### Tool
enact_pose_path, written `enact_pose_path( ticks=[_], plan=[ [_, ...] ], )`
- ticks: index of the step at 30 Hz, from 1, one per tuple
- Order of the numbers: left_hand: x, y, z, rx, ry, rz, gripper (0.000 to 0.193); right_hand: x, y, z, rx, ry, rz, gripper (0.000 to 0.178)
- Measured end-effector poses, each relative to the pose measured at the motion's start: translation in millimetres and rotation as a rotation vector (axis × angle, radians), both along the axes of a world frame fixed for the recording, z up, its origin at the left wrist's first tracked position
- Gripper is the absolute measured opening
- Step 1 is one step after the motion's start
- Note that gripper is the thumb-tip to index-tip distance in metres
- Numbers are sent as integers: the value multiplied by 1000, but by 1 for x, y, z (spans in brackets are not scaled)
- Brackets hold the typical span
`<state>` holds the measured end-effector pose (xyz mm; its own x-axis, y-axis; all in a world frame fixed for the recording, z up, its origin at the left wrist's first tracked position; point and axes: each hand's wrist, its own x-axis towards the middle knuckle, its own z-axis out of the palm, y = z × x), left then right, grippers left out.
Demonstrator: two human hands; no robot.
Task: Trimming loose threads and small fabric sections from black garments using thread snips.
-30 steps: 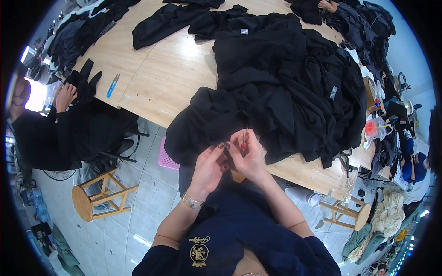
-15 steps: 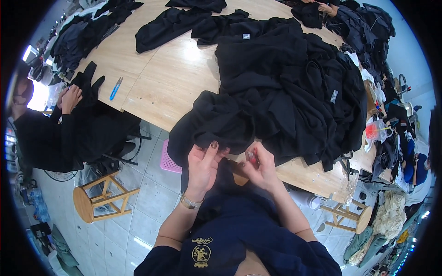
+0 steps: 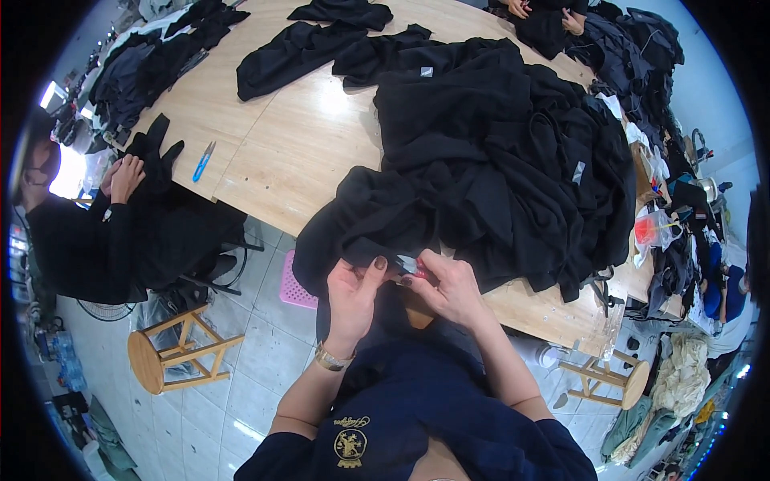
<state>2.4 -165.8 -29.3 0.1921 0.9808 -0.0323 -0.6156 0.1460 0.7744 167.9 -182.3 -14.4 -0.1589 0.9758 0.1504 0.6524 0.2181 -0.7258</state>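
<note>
A black garment point(image 3: 365, 204) hangs over the near edge of the table, part of a large heap of black cloth. My left hand point(image 3: 353, 295) pinches the garment's edge between thumb and fingers. Closed around a small pair of red-handled thread snips point(image 3: 421, 272), my right hand point(image 3: 453, 287) is just to the right of the left one. The metal blades point left and lie against the cloth at my left fingertips. Fingers cover most of the handles. Whether a thread is between the blades is too small to tell.
Blue thread snips point(image 3: 204, 162) lie on the wooden table point(image 3: 313, 132), left of the heap. A co-worker point(image 3: 84, 232) sits at the left with black cloth; another person's hands point(image 3: 571, 22) show at the far right. Wooden stools point(image 3: 188, 349) and a pink perforated seat point(image 3: 296, 282) stand below.
My right hand has moved slightly left, bringing the snips' blades to the cloth at my left fingers. The far person's hands have moved apart.
</note>
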Motion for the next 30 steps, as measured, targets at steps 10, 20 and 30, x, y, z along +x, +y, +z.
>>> enact_pose_path(
  ticks=[10,20,30],
  plan=[
    [0,-2,1,86,199,46,9,-1,3,2,25,-23,28,31],
    [-2,3,3,-183,-108,-47,12,-16,5,0,7,481,-160,18],
    [-5,5,-1,-205,-159,-54,7,-20,-1,-2,332,253,65,22]
  ],
)
